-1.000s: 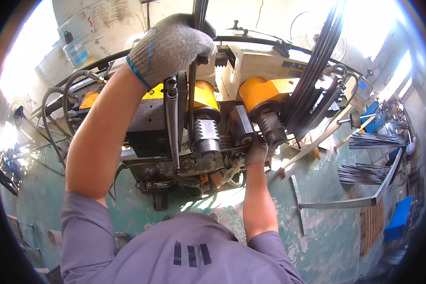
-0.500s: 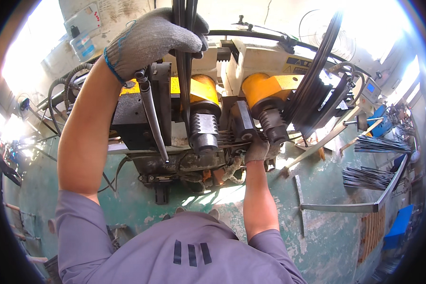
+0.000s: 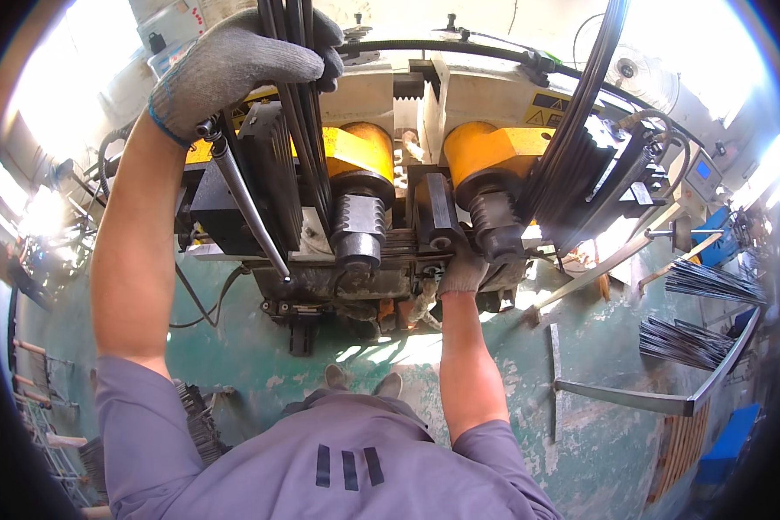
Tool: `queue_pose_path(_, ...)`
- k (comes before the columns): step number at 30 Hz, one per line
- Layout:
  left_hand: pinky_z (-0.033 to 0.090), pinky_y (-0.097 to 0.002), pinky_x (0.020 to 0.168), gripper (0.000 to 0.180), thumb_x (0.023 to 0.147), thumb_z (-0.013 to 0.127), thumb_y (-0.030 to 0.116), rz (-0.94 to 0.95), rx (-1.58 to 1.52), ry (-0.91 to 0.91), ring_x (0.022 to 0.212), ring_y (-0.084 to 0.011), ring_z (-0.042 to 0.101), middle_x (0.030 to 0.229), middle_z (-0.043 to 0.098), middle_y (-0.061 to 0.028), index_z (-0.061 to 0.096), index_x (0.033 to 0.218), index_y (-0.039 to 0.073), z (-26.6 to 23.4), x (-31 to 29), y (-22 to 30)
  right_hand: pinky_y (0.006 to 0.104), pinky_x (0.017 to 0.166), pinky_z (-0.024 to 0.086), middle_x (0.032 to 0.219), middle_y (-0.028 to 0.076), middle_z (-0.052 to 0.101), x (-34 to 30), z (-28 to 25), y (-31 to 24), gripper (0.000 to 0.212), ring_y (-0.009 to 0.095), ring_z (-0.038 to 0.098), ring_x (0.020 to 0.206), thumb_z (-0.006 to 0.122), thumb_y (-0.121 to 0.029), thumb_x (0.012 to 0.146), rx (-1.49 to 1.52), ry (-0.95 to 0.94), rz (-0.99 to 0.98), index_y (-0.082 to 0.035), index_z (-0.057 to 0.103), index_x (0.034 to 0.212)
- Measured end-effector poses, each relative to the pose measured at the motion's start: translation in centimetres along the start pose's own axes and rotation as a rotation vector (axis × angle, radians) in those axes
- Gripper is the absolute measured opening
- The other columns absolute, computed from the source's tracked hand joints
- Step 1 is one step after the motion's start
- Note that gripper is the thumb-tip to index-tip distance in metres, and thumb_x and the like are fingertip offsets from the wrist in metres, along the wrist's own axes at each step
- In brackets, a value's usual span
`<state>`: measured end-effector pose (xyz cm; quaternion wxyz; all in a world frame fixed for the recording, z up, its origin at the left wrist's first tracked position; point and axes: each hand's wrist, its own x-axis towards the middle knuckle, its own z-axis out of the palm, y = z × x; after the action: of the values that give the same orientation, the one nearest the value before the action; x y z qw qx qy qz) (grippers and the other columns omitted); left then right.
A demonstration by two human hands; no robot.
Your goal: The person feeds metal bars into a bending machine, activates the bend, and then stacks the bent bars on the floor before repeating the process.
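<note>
My left hand [image 3: 230, 71], in a grey knit glove, is closed round a bundle of dark steel rods [image 3: 308, 139] standing upright on the left of a bending machine. Their lower ends pass behind the ridged left roller [image 3: 358, 227]. My right hand [image 3: 464, 270], gloved too, reaches in beneath a black block [image 3: 438, 212], beside the ridged right roller [image 3: 495, 227]. Its fingers are hidden there, near several rods [image 3: 399, 244] lying crosswise between the rollers. Another bundle of upright rods [image 3: 572, 121] rises on the machine's right side.
Yellow machine arms [image 3: 360, 149] carry the rollers. A slanting metal bar [image 3: 250, 208] stands near my left forearm. To the right, bundles of thin rods [image 3: 686, 342] rest by a metal frame [image 3: 620, 397] above the green floor. A control box with a screen [image 3: 704, 171] stands far right.
The view has shifted slightly. My left hand and its rod bundle sit farther left, with the rods leaning more. My right hand stays by the black block.
</note>
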<state>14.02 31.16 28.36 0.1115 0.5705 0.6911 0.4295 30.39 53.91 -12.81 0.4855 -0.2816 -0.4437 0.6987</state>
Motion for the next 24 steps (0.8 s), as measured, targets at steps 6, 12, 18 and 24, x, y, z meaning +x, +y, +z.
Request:
queue_pose_path(6, 0.055, -0.0382, 0.104, 0.034, 0.093, 0.074, 0.024, -0.037, 0.096, -0.029, 0.104, -0.0209, 0.073, 0.106, 0.076, -0.0069, 0.074, 0.122, 0.006, 0.0, 0.3, 0.6, 0.0334, 0.09, 0.057, 0.114, 0.011, 0.074, 0.1, -0.9, 0.6, 0.026, 0.019, 0.07, 0.102, 0.07, -0.002, 0.098, -0.073, -0.026, 0.002, 0.007, 0.072, 0.122)
queue_pose_path(12, 0.057, -0.0389, 0.101, 0.038, 0.092, 0.077, 0.03, 0.007, 0.249, 0.081, 0.102, -0.021, 0.074, 0.109, 0.077, -0.0074, 0.073, 0.122, 0.009, -0.5, -0.4, 1.3, 0.0339, 0.083, 0.057, 0.11, 0.009, 0.074, -1.9, 0.6, -2.7, 0.025, 0.019, 0.072, 0.095, 0.071, -0.007, 0.097, 0.088, 0.065, 0.045, 0.006, 0.072, 0.119)
queue_pose_path(18, 0.06, -0.0373, 0.095, 0.031, 0.095, 0.069, 0.026, 0.085, 0.231, 0.218, 0.095, -0.0208, 0.074, 0.098, 0.074, -0.0086, 0.069, 0.118, 0.005, 1.8, -5.9, 5.1, 0.0383, 0.087, 0.057, 0.105, 0.007, 0.073, -9.1, 0.9, -7.4, 0.023, 0.02, 0.071, 0.097, 0.074, -0.003, 0.094, 0.347, 0.254, 0.117, 0.004, 0.071, 0.116)
queue_pose_path(24, 0.061, -0.0346, 0.093, 0.017, 0.1, 0.059, 0.002, 0.06, -0.124, 0.334, 0.097, -0.0187, 0.074, 0.099, 0.074, -0.0093, 0.069, 0.114, 0.001, 5.3, -12.4, 6.2, 0.0423, 0.084, 0.059, 0.112, 0.008, 0.072, -12.9, -3.7, 0.4, 0.03, 0.025, 0.07, 0.104, 0.076, -0.005, 0.097, 0.139, 0.284, 0.149, 0.002, 0.069, 0.125)
